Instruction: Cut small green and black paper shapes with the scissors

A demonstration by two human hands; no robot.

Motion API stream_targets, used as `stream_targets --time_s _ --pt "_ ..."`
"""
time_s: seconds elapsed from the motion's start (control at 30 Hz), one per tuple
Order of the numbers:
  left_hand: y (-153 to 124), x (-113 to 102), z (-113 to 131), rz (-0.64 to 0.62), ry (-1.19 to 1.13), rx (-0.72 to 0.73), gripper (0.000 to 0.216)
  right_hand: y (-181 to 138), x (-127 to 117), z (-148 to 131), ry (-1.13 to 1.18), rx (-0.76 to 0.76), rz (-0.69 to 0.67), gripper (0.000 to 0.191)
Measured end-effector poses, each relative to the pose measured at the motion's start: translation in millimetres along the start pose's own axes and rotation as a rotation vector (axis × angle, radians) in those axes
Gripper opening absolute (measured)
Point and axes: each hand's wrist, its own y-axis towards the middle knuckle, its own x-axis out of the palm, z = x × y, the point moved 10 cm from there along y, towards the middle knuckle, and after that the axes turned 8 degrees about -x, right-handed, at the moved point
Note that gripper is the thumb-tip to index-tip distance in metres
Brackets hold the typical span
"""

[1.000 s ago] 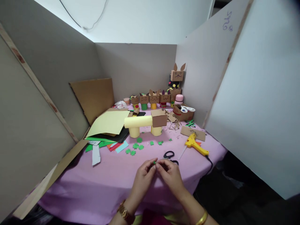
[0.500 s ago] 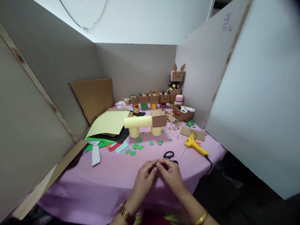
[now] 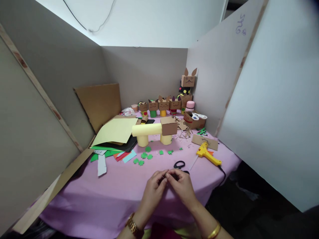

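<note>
While still pinching tip to tip with left hand (image 3: 153, 190) and right hand (image 3: 183, 188) over desk (image 3: 112, 194), now hiding the green scrap

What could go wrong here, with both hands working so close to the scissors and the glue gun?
1. The left hand and right hand pinch their fingertips together just in front of the black scissors; a forward reach may bump them.
2. The yellow glue gun lies near the right edge of the table with its cord over the edge; a snag could pull it down.
3. Anything dropped may get lost among the green cut-outs.
</note>
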Motion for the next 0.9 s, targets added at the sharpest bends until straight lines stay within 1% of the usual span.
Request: stream_targets --time_s 0.27,0.33,0.43,0.53,0.67,0.83,0.9 --pt "-2 1 -3 -0.023 -0.058 -0.024 0.031 0 0 -1 -0.003 0.005 -0.007 0.017" --pt "-1 0 -5 -0.025 -0.116 -0.067 0.031 -1 0 0 -0.007 0.009 -0.006 0.018" --pt "1 -2 -11 -0.025 -0.229 -0.171 0.029 -2 -1 2 -0.021 0.022 -0.004 0.020" --pt "2 -1 -15 -0.028 -0.275 -0.243 0.028 -3 0 4 -0.036 0.029 -0.012 0.021" --pt "3 -1 -17 -0.023 -0.292 -0.273 0.025 -2 3 2 -0.054 0.005 -0.020 0.022" --pt "7 -4 -28 0.009 -0.342 -0.291 0.016 0 7 -5 -0.066 -0.051 -0.026 0.022" --pt "8 -5 -32 0.019 -0.389 -0.298 0.023 0 8 -6 -0.060 -0.066 -0.027 0.023"
